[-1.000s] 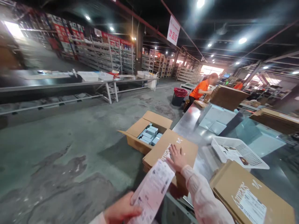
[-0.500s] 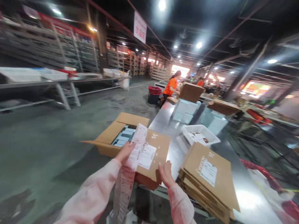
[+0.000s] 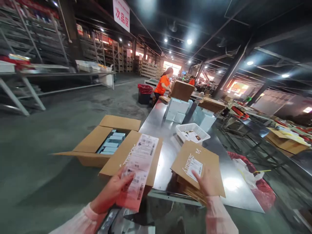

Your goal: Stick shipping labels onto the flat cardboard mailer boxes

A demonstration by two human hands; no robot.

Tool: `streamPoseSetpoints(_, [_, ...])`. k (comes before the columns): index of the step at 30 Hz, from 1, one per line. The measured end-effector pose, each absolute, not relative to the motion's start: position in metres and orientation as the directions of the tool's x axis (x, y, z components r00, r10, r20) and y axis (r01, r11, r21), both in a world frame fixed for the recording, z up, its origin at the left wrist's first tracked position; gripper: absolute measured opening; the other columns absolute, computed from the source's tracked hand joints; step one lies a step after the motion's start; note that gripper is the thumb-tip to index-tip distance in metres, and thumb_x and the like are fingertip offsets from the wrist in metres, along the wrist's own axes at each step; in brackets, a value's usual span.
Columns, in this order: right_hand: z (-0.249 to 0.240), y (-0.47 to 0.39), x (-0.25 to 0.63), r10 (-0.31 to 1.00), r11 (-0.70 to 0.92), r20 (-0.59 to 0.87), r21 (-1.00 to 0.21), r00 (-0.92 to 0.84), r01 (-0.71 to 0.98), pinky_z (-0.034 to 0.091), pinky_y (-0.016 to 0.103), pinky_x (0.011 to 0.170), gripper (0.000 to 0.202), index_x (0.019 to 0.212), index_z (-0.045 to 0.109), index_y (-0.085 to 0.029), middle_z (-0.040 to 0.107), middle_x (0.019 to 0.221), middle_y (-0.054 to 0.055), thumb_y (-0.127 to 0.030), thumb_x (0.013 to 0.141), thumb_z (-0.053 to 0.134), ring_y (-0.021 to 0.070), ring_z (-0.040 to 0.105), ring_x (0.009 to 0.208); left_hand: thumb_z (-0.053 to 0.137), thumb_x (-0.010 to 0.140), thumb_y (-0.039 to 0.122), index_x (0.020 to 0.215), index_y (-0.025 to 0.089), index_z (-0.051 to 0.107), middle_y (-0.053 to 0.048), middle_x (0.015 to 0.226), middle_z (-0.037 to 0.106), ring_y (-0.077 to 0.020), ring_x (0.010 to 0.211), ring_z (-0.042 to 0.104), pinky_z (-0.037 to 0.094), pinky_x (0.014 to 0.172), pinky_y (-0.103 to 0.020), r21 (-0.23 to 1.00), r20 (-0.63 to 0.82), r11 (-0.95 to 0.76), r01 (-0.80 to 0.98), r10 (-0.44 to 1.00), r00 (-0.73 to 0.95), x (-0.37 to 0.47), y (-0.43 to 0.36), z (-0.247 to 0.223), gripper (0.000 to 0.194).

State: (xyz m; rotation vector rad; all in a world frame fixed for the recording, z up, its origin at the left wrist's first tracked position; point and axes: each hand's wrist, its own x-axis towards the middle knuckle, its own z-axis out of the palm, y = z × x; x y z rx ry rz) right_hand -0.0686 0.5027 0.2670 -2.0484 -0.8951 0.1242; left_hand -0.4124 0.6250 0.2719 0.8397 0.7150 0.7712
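Note:
My left hand (image 3: 117,185) grips a strip of printed shipping labels (image 3: 140,165), thumb on top. The strip hangs over a brown cardboard flap (image 3: 122,159) of a box at the table's near left. Beside it an open carton (image 3: 90,139) holds several pale blue boxes (image 3: 115,139). My right hand (image 3: 204,180), fingers apart, is over the top piece of a stack of flattened cardboard (image 3: 212,159), near its white label (image 3: 194,168). Whether the palm touches the cardboard is hard to see.
On the metal table (image 3: 156,125) are a white basket (image 3: 192,132) with papers and pale blue boxes (image 3: 176,110). A person in orange (image 3: 163,85) stands at the far end by a black bin (image 3: 144,94). Red plastic (image 3: 264,191) lies at the right edge.
The view has turned right. My right hand has gone from the labelled box to the cardboard stack. My left hand now holds the label strip nearer, away from the box's label.

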Motion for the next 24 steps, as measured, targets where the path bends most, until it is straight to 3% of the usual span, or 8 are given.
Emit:
streamPoseSetpoints(1, [0.266,0.512,-0.101,0.745,-0.257,0.15,-0.834,0.65,0.488,0.051,0.047,0.076,0.068,0.103,0.064,-0.015,0.068,0.1,0.017,-0.056,0.05,0.075,0.0325,0.063,0.089,0.08,0.06,0.045,0.108,0.018,0.063,-0.007,0.093,0.072,-0.022,0.076,0.068,0.056,0.07,-0.031,0.859,-0.215,0.425,-0.287,0.807,0.55,-0.41,0.619,0.267,0.057])
streamPoseSetpoints(3, [0.26,0.531,-0.172,0.977,-0.01,0.037,-0.976,0.209,0.218,0.053,0.043,0.076,0.073,0.112,0.061,-0.019,0.066,0.111,0.013,-0.054,0.05,0.078,0.0288,0.063,0.092,0.078,0.064,0.044,0.104,0.016,0.067,-0.009,0.097,0.072,-0.0249,0.088,0.067,0.053,0.081,-0.034,0.904,-0.129,0.346,-0.249,0.779,0.613,-0.406,0.61,0.26,0.051])
streamPoseSetpoints(6, [0.249,0.547,-0.257,0.975,0.081,0.072,-0.996,0.209,-0.038,0.051,0.042,0.086,0.049,0.103,0.065,-0.019,0.07,0.104,0.011,-0.055,0.071,0.066,0.0255,0.065,0.094,0.079,0.063,0.039,0.108,0.015,0.066,-0.01,0.105,0.07,-0.0263,0.101,0.062,0.048,0.09,-0.034,0.94,-0.037,0.233,-0.248,0.794,0.606,-0.407,0.609,0.256,0.053])
streamPoseSetpoints(10, [0.25,0.556,-0.281,0.998,-0.013,-0.009,-0.997,0.058,0.076,0.054,0.041,0.077,0.045,0.09,0.071,-0.016,0.074,0.091,0.011,-0.053,0.065,0.072,0.0273,0.068,0.083,0.079,0.058,0.047,0.093,0.01,0.069,-0.009,0.086,0.071,-0.021,0.077,0.063,0.05,0.072,-0.03,0.93,-0.085,0.221,-0.294,0.907,0.412,-0.416,0.62,0.253,0.052])
streamPoseSetpoints(14, [0.273,0.585,-0.263,0.993,-0.018,0.011,-0.969,0.113,0.247,0.054,0.039,0.078,0.047,0.092,0.073,-0.018,0.074,0.093,0.009,-0.053,0.061,0.073,0.0276,0.067,0.085,0.078,0.055,0.053,0.067,0.009,0.067,-0.004,0.062,0.065,-0.0137,0.06,0.054,0.042,0.061,-0.024,0.954,-0.12,0.199,-0.225,0.939,0.323,-0.416,0.622,0.241,0.047])
streamPoseSetpoints(16, [0.281,0.596,-0.261,0.996,-0.005,0.026,-0.935,0.082,0.354,0.054,0.037,0.073,0.038,0.081,0.075,-0.019,0.075,0.083,0.007,-0.053,0.066,0.069,0.0266,0.067,0.077,0.077,0.055,0.056,0.059,0.012,0.061,0.0,0.056,0.059,-0.0111,0.055,0.049,0.038,0.056,-0.023,0.957,-0.125,0.185,-0.223,0.958,0.256,-0.413,0.621,0.232,0.047])
streamPoseSetpoints(20, [0.27,0.612,-0.263,0.998,0.005,0.027,-0.935,0.058,0.355,0.053,0.033,0.064,0.034,0.076,0.076,-0.021,0.072,0.067,0.005,-0.053,0.068,0.067,0.0233,0.066,0.065,0.075,0.055,0.058,0.049,0.017,0.043,0.006,0.047,0.043,-0.0076,0.049,0.038,0.031,0.049,-0.021,0.961,-0.135,0.147,-0.235,0.989,0.067,-0.404,0.627,0.217,0.053])
streamPoseSetpoints(24, [0.248,0.658,-0.248,0.975,0.107,0.188,-0.867,0.121,0.487,0.051,0.035,0.077,0.033,0.069,0.075,-0.02,0.07,0.089,0.01,-0.052,0.065,0.068,0.0238,0.064,0.085,0.084,0.047,0.045,0.077,0.011,0.064,0.0,0.066,0.061,-0.012,0.06,0.052,0.04,0.06,-0.024,0.89,-0.221,0.339,-0.303,0.905,0.363,-0.405,0.644,0.206,0.05])
